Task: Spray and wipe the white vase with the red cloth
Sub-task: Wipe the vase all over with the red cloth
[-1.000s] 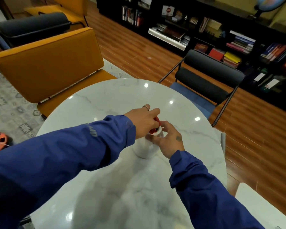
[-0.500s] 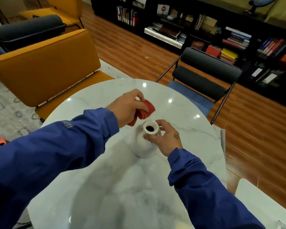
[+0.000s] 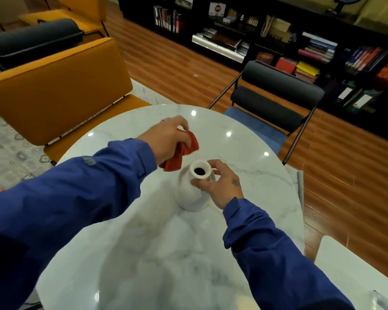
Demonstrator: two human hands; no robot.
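Note:
The white vase (image 3: pixel 189 195) stands upright near the middle of the round marble table (image 3: pixel 166 253), its dark mouth facing up. My right hand (image 3: pixel 220 186) grips the vase at the neck from the right side. My left hand (image 3: pixel 166 139) holds the bunched red cloth (image 3: pixel 182 153) just behind and to the left of the vase, clear of its rim. No spray bottle shows in this view.
A yellow chair (image 3: pixel 54 86) stands at the table's far left and a black chair (image 3: pixel 276 97) at its far right. Dark bookshelves (image 3: pixel 300 41) line the back wall. A second white surface (image 3: pixel 356 276) lies at the lower right.
My left hand has lifted the red cloth off the vase mouth and carried it back and to the left. My right hand has stayed on the vase neck.

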